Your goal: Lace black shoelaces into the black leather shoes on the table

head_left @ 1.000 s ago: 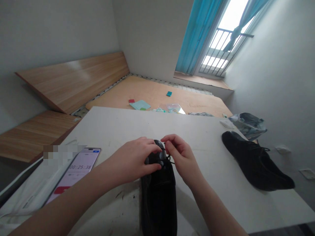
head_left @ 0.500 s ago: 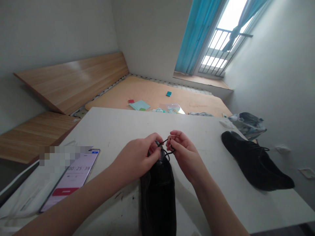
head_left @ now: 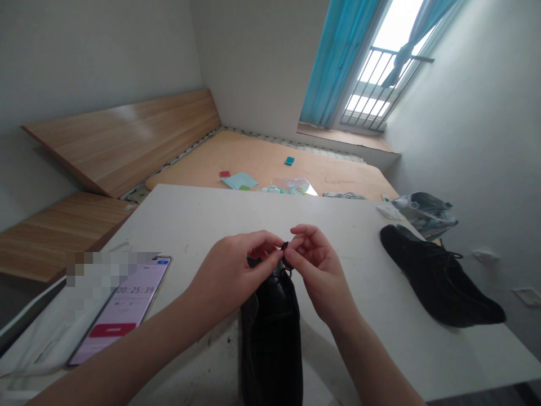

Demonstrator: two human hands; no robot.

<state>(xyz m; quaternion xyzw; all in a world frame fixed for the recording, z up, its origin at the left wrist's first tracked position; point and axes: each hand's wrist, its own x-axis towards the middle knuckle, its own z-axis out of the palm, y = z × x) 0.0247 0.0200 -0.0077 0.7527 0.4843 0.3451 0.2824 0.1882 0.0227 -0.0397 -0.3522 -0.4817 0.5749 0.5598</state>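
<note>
A black leather shoe (head_left: 273, 327) lies on the table in front of me, its heel end towards me. Above its lacing, my left hand (head_left: 243, 262) pinches the black shoelace (head_left: 284, 246) between thumb and fingers. My right hand (head_left: 319, 268) meets it from the other side, thumb and forefinger closed on the same lace. The fingertips of both hands touch or nearly touch. A small loop of lace hangs below them at the shoe's tongue. The left hand hides the far part of the shoe.
Another black shoe (head_left: 439, 276), its lace tied, lies at the right on the white table (head_left: 203, 214). A phone (head_left: 122, 310) with a running timer screen rests at the left beside a white sheet. Behind, a bed board (head_left: 338, 169) holds small packets; a plastic bag (head_left: 426, 211) stands far right.
My hands have come together over the shoe, the left moving slightly right. The lace stretched between them has drawn into a small bunch at the fingertips.
</note>
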